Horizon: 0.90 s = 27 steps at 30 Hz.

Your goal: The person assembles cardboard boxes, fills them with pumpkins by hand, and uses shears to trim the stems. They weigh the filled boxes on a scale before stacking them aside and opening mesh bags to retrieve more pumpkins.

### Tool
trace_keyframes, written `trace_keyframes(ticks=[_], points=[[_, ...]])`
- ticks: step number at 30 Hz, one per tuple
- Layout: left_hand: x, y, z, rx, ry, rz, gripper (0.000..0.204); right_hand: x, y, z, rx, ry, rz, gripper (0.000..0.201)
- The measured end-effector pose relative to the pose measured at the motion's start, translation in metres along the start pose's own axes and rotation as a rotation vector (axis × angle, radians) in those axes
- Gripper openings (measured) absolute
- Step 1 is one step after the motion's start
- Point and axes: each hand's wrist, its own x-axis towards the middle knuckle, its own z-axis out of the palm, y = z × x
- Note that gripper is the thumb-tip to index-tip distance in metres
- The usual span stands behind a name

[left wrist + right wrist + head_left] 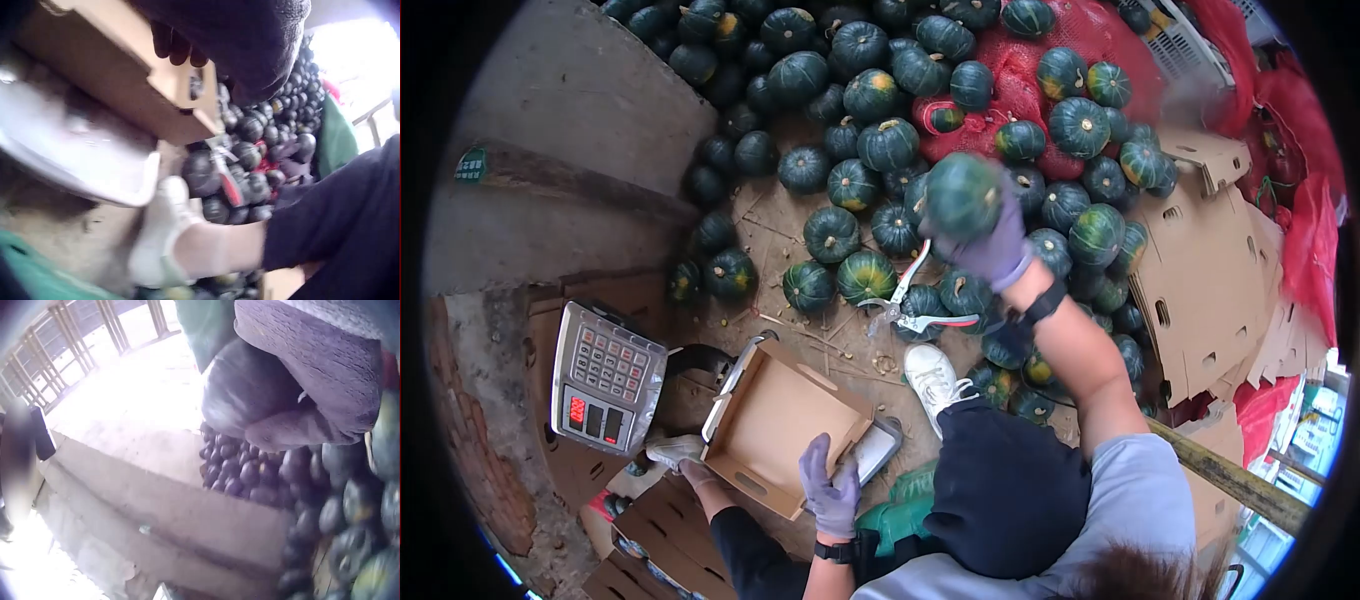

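In the head view a green pumpkin (pixel 963 197) is gripped by the gloved right hand (pixel 990 240), raised over the pile; both are slightly blurred. The right wrist view shows the gloved fingers of the right hand (pixel 312 381) curled round the dark pumpkin (pixel 250 387). Beside the near right edge of an open cardboard box (pixel 780 415), the gloved left hand (pixel 832 487) has its fingers spread and loosely bent, holding nothing. The box (pixel 119 81) rests on a scale's tray (pixel 81 150). Red-and-white pruners (pixel 900 305) lie among the pumpkins.
Many pumpkins (pixel 888 145) cover the floor ahead, some on red netting (pixel 1000 60). A scale display (pixel 608 378) stands left of the box. Flattened cardboard (pixel 1200 290) leans at the right. A white shoe (pixel 933 378) is between pumpkins and box.
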Motion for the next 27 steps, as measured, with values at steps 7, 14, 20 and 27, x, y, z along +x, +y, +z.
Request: trace_keyframes(ticks=[7, 14, 20, 27], points=[[0.051, 0.085, -0.021, -1.916, -0.075, -0.390, 0.073, 0.002, 0.024, 0.058, -1.616, -0.324, -0.115, 0.037], [0.019, -0.061, -0.064, -0.192, 0.228, -0.426, 0.080, 0.074, -0.116, -0.055, -2.767, 0.338, 0.536, 0.063], [0.011, -0.088, -0.055, 0.788, 0.118, -0.184, 0.082, 0.055, -0.066, -0.069, -1.132, 0.271, 0.148, 0.064], [0.060, 0.051, -0.015, -1.684, -0.068, -0.328, 0.065, 0.000, 0.058, 0.033, -1.220, -0.710, 0.223, 0.058]])
